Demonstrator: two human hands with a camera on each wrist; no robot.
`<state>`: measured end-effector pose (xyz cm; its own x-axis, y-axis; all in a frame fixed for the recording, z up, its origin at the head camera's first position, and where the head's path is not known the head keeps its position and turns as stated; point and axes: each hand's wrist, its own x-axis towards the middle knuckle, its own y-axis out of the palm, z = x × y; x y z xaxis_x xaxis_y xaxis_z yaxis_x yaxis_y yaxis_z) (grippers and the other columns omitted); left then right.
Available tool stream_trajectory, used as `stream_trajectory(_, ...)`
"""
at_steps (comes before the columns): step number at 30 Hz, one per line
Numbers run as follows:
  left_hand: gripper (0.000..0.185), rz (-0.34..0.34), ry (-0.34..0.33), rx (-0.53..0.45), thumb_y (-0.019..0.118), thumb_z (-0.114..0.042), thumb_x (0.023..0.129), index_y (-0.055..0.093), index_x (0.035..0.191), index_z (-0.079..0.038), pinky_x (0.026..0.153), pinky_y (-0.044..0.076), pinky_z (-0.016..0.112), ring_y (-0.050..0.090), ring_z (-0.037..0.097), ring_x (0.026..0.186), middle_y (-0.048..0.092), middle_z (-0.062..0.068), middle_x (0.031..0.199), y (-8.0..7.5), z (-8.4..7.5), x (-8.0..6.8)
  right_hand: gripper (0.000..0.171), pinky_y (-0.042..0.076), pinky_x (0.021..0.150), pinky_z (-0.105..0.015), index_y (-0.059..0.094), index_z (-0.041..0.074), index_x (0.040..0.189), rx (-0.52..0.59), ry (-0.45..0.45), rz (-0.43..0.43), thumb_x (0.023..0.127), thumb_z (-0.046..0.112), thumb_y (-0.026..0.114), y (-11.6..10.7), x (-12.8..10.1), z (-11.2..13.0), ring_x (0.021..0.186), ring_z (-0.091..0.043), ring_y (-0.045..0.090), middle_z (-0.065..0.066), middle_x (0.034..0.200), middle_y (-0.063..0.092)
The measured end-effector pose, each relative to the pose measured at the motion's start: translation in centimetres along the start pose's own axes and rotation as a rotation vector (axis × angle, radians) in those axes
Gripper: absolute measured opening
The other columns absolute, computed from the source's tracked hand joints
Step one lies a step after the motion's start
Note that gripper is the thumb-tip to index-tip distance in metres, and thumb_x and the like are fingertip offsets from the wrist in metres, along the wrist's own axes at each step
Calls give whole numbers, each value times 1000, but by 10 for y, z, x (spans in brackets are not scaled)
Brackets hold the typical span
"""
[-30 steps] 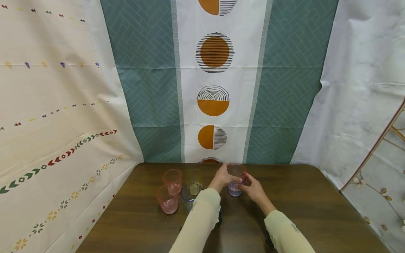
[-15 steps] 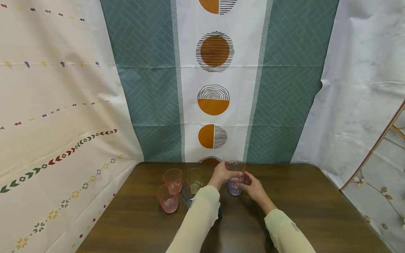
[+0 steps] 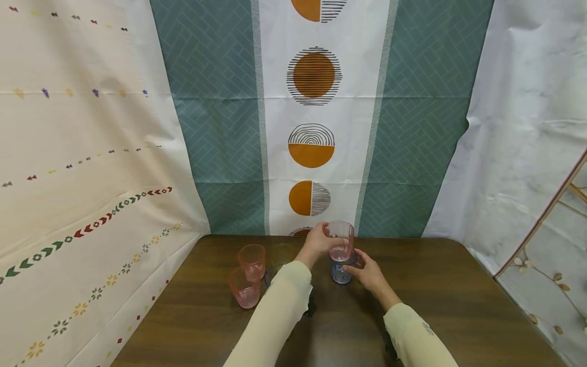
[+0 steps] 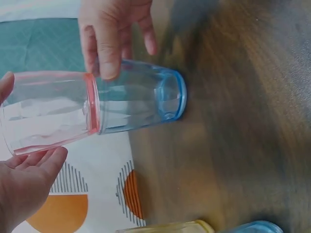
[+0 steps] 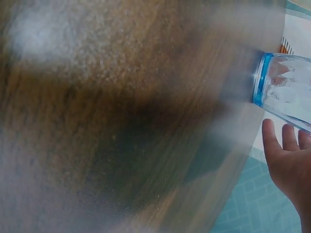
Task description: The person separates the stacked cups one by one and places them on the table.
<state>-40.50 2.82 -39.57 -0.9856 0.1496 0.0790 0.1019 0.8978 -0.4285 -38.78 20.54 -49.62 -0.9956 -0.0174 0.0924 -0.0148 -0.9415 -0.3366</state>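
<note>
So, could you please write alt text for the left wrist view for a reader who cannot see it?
A left hand holds a pink cup partly nested in a blue cup that stands on a dark wooden table, while the right hand grips the blue cup's side. A yellow cup shows at the frame's edge.

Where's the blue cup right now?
In the head view the blue cup stands mid-table, under the pink cup in the left hand, with the right hand steadying it.
</note>
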Motion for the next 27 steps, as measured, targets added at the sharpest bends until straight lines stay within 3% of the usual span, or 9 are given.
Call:
stream_trajectory(11,87,51,44,-25,85,-35,77,42,146,-7,96,51,43,55,30,114,54,17,133,-27,-12,2,82,41,104,-56,32,-6,150,-3,-2,9,88,21,78,-2,0,0,132,-48,43,-32,147,40)
stream_trajectory(18,84,82,67,-44,85,-32,78,41,145,-4,96,50,42,54,29,112,53,17,132,-47,-12,0,84,41,104,-55,32,-7,149,-54,-15,-9,88,27,78,-1,1,-1,132,-49,43,-34,147,39)
stream_trajectory(27,83,118,125,-57,84,-26,79,40,145,0,101,46,43,51,31,120,53,18,134,-83,-12,-7,81,41,104,-54,33,-8,148,-71,-5,-30,88,23,78,2,1,2,130,-48,45,-34,145,41)
